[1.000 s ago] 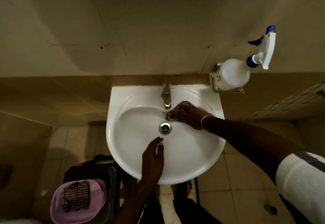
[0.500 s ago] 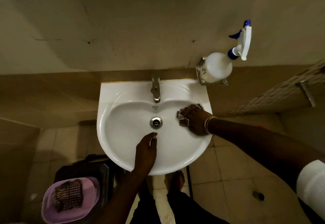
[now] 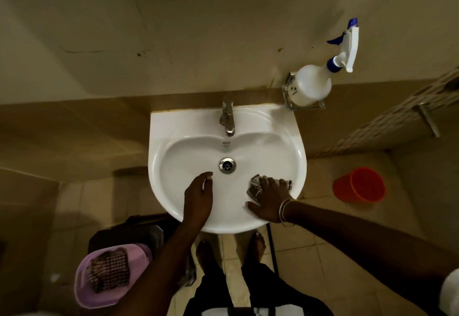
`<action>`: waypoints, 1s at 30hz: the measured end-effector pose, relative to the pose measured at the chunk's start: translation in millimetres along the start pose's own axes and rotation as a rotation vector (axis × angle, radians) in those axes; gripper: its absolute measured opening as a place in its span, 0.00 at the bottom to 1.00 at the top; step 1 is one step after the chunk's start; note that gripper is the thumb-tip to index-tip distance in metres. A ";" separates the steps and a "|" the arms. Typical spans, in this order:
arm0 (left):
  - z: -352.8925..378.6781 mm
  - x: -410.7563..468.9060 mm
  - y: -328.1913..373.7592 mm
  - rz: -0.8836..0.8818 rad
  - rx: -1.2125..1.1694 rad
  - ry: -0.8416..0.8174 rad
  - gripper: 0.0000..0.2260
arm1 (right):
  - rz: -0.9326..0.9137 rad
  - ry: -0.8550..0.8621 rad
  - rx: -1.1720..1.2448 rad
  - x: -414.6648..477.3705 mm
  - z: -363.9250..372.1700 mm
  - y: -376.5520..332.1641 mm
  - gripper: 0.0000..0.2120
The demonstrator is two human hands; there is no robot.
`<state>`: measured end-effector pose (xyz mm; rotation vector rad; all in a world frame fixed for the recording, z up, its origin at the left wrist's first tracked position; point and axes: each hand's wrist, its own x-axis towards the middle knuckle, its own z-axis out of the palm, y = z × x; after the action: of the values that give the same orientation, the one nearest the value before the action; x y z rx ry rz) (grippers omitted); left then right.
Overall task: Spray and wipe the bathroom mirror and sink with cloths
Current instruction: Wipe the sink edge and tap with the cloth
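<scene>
Since a second ago the right hand (image 3: 269,200) has dragged its cloth (image 3: 255,184) from beside the tap (image 3: 228,119) down to the basin's front right. At far left, a pink bowl (image 3: 84,288) on the floor holds a second checked cloth (image 3: 109,269). Next, the left hand (image 3: 198,197) rests open and empty on the sink (image 3: 171,156) just below left of the drain (image 3: 227,165). Right of it, the right hand's grip is flat, fingers spread, pressing the cloth onto the sink wall. A spray bottle (image 3: 311,87) stands in a wall holder (image 3: 288,99) above right, and an orange bucket (image 3: 360,185) sits on the floor at right.
</scene>
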<state>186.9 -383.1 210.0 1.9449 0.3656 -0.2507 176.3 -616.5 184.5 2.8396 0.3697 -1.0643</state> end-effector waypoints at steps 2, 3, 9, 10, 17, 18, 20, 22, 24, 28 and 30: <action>-9.1 4.5 0.6 -0.012 -0.023 0.006 0.13 | 0.060 -0.014 0.073 0.5 3.3 -22.5 0.37; -14.1 6.8 1.2 -0.012 -0.029 0.011 0.13 | 0.090 -0.027 0.108 1.5 5.0 -34.4 0.39; -46.3 23.0 -5.6 0.007 -0.068 0.043 0.14 | 0.180 -0.039 0.370 7.7 -2.1 -121.4 0.45; -52.6 26.4 -6.6 0.002 -0.071 0.048 0.14 | 0.186 -0.033 0.421 9.4 -6.6 -136.5 0.45; -87.6 54.5 -12.5 -0.006 -0.148 0.086 0.13 | 0.280 0.008 0.696 43.4 -34.3 -217.9 0.41; -91.3 59.6 -14.1 -0.010 -0.168 0.093 0.13 | 0.296 0.016 0.730 48.6 -41.1 -227.0 0.40; -98.7 68.8 -15.3 -0.029 -0.223 0.092 0.13 | 0.333 0.032 0.828 59.4 -55.7 -242.3 0.37; -105.8 77.9 -16.3 -0.054 -0.295 0.079 0.13 | 0.372 0.027 0.932 72.4 -71.3 -255.3 0.34; -111.6 84.2 -15.4 -0.093 -0.382 0.052 0.15 | 0.401 0.041 1.020 92.3 -85.7 -265.9 0.33; -119.1 96.0 -20.5 -0.067 -0.403 0.020 0.19 | 0.568 0.097 1.271 143.6 -120.0 -275.2 0.32; -119.7 100.7 -21.8 -0.022 -0.392 0.015 0.19 | 0.615 0.144 1.457 161.1 -132.5 -268.4 0.33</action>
<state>273.3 -251.0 203.7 1.5589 0.4134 -0.1641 309.6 -303.8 179.6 3.5098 -1.8920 -1.1978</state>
